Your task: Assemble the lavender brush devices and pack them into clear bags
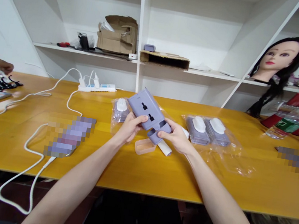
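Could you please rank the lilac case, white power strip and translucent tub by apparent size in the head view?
1. lilac case
2. white power strip
3. translucent tub

The case sits nearer the camera, so its lead over the strip is unsure.

My view shows two bare forearms, the left forearm (68, 186) and the right forearm (225, 205), each slim and tapering to a narrow wrist. The left hand (129, 128) and the right hand (176, 136) are also bare, with slender fingers. The dark area (134, 220) between the forearms may be my clothing; it is too dark to confirm.
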